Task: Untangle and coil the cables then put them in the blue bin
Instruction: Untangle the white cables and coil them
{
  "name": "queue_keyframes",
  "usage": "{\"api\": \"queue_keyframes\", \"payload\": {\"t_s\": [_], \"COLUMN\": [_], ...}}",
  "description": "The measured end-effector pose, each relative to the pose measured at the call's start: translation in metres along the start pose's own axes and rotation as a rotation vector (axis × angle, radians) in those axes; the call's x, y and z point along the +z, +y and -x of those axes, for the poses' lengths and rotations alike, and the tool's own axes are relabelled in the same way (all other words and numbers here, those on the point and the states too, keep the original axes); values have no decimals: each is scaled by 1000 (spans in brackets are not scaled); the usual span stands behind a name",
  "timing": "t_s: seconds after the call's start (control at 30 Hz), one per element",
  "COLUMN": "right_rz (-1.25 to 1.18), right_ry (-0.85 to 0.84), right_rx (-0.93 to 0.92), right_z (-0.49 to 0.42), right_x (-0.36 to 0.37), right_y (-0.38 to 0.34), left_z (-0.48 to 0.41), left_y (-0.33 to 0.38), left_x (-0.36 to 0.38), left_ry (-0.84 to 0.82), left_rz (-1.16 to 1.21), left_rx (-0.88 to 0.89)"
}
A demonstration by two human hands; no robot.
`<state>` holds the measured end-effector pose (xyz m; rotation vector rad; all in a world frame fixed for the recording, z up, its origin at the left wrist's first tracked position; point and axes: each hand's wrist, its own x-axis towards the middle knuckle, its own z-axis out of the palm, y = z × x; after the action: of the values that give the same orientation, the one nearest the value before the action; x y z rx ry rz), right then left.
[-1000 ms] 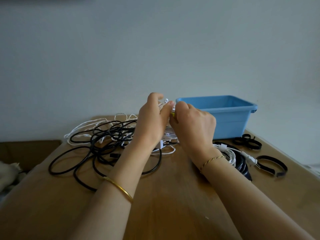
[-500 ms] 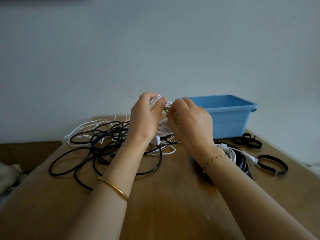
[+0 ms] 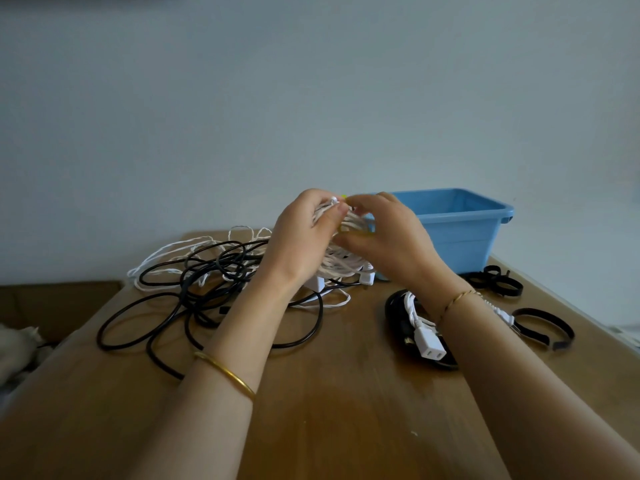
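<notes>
White coil point(image 3: 346, 266) of thin twisted cable is held up at the centre of the frame, above the wooden bench point(image 3: 329, 417) and in front of the left end of the blue bin point(image 3: 460, 233), which stands at the far right of the bench against the wall. The left hand point(image 3: 301, 240) is curled round the coil from the left. The right hand point(image 3: 391, 237) is closed on it from the right, thumb beneath and fingers above, where a yellow band point(image 3: 355, 232) is glimpsed. Most of the band is hidden by the fingers, and whether band or cable is being pinched cannot be made out. Two white plug ends hang below the coil, half covered by the wrists. At left of centre a black cable point(image 3: 145, 317) is sprawled in loose loops over more white cable point(image 3: 166, 258), the two too interlaced to be traced. At lower right a bundled black and white lead point(image 3: 412, 317) with a white plug point(image 3: 429, 348) is partly covered by the right forearm. Black straps point(image 3: 543, 327) lie beside it near the bench's right edge. The bin's inside is barely seen.
</notes>
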<state>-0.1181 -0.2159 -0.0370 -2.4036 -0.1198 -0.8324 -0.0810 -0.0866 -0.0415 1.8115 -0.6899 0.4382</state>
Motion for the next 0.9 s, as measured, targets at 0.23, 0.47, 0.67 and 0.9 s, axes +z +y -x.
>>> {"api": "queue_keyframes", "payload": {"t_s": [0.23, 0.47, 0.67, 0.9], "right_rz": [-524, -472, -393, -424], "right_ry": [102, 123, 205, 332], "right_rx": [233, 214, 147, 92], "right_z": [-2, 0, -1, -4], "right_x": [-7, -14, -6, -7], "right_y": [6, 15, 8, -2], "left_z": [2, 6, 7, 7], "left_y": [3, 5, 4, -4], "left_x": [0, 4, 5, 8], "left_ry": [-129, -232, -261, -222], "left_rz": [17, 34, -38, -72], "left_rx": [41, 51, -31, -87]}}
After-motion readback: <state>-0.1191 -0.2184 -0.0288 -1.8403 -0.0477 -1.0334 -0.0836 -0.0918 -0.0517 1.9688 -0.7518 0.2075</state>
